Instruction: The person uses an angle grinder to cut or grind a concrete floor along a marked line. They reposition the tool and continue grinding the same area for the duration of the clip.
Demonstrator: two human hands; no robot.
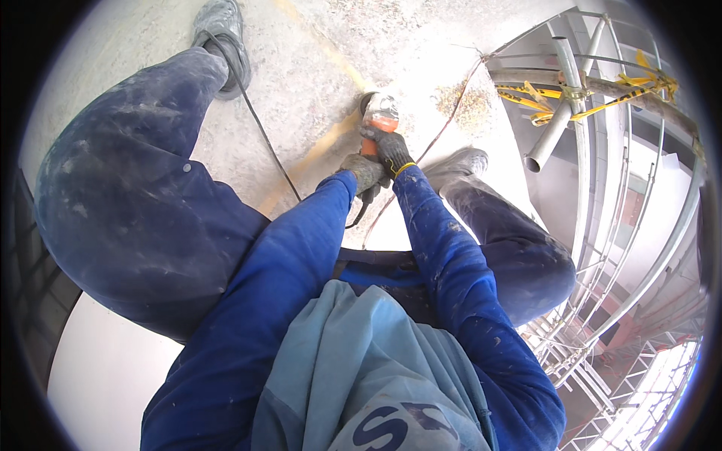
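Note:
An orange angle grinder [381,122] with a dusty metal head lies across the concrete surface in front of me, its disc end toward the far side. Wrapped round its orange body is my right hand [392,152], in a dark glove with a yellow cuff. My left hand [365,173], in a grey dusty glove, closes round the rear of the grinder, nearer to me. A black cord [356,219] leaves the tool's back end. Whether the disc is spinning or touches the concrete cannot be made out.
A dark cable [259,131] runs over my left shoe [223,45]. Another thin line [453,113] crosses the concrete [301,90] right of the grinder. Past the right edge stand scaffold tubes [553,134] tied with yellow-black tape [538,101], above a drop.

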